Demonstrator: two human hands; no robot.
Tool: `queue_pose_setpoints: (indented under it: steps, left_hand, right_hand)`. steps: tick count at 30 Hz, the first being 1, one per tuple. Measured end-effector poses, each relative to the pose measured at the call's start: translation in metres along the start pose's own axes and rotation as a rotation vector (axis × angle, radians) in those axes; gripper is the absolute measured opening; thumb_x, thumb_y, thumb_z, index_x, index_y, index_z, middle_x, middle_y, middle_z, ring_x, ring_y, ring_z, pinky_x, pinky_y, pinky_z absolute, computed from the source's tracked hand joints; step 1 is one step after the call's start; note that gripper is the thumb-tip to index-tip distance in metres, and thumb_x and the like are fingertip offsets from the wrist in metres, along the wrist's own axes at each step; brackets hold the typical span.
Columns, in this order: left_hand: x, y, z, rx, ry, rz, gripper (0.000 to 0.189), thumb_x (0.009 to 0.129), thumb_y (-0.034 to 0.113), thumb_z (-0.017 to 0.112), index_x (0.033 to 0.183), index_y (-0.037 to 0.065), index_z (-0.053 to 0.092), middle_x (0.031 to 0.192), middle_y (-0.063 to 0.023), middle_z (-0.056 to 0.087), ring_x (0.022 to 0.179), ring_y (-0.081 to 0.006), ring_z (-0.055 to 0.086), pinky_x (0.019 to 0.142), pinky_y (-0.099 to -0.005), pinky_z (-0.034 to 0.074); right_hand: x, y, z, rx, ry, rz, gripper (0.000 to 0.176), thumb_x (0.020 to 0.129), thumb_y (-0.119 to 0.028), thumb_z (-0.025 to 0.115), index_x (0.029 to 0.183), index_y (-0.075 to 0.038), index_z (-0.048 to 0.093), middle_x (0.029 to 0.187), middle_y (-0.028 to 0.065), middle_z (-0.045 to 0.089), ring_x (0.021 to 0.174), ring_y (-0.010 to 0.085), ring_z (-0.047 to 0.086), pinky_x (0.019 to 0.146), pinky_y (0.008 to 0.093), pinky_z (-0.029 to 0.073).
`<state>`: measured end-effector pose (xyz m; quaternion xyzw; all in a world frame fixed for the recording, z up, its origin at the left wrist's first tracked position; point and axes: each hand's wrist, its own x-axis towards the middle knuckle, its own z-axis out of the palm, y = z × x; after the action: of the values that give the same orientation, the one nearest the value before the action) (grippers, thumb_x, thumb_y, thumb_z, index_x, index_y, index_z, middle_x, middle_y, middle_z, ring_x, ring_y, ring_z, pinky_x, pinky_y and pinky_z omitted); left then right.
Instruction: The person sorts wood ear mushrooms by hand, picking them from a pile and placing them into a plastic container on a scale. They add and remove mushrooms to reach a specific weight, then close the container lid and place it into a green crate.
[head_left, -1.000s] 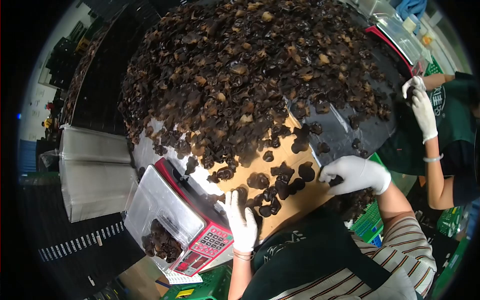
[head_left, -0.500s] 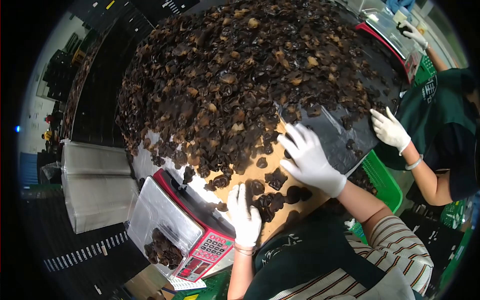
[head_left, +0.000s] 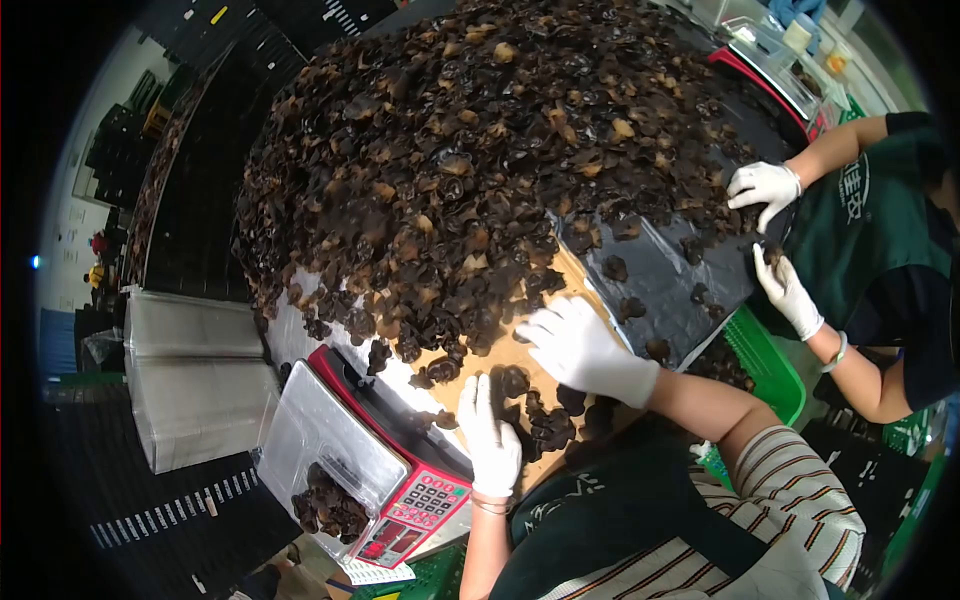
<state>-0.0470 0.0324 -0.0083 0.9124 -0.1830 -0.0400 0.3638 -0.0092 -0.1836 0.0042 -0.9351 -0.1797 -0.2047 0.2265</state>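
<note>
Dark brown, ruffled fungus pieces form a large pile (head_left: 470, 150) across the table. My left hand (head_left: 489, 435), in a white glove, rests at the near edge of the tan board (head_left: 480, 366), its fingers stretched out beside a few loose pieces (head_left: 545, 425). Above the right part of that board is my right hand (head_left: 582, 350), also gloved and slightly blurred, fingers spread and nothing seen in it. The loose pieces lie between and below both hands. Left of my left hand stands a red and silver scale (head_left: 340, 420) with a clump of fungus (head_left: 330, 503) on its plate.
A co-worker's two gloved hands (head_left: 765, 190) are at the pile's right edge. Beyond them stands another red scale (head_left: 765, 85). A green basket (head_left: 770, 365) sits below the table's right side. Black sheeting (head_left: 650, 285) covers the table on the right.
My right hand has moved left and down over the board, and loose pieces near it have shifted. The co-worker's upper hand has come from the far scale to the pile.
</note>
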Motion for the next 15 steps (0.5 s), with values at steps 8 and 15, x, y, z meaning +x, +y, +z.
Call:
queue_pose_setpoints:
  steps: [8,15]
  left_hand:
    - [-0.005,-0.007,-0.006,0.017,0.008,0.013,0.065,0.076,-0.007,0.044,0.141,-0.002,0.039,0.141,-0.0247,0.039,0.132,-0.0388,0.037,0.112,-0.045,0.027]
    - [-0.003,-0.009,-0.003,0.039,0.02,0.004,0.067,0.075,-0.007,0.045,0.141,-0.003,0.038,0.14,-0.0246,0.04,0.132,-0.0386,0.037,0.112,-0.0449,0.028]
  right_hand:
    - [0.017,0.026,-0.02,0.449,-0.017,0.105,0.005,0.08,-0.009,0.061,0.083,-0.006,0.064,0.084,0.0072,0.063,0.081,0.0214,0.06,0.078,0.0332,0.047]
    - [0.014,0.067,-0.089,1.052,-0.945,0.267,0.02,0.086,-0.017,0.063,0.099,-0.002,0.068,0.082,0.0056,0.07,0.073,0.0103,0.062,0.07,0.0251,0.049]
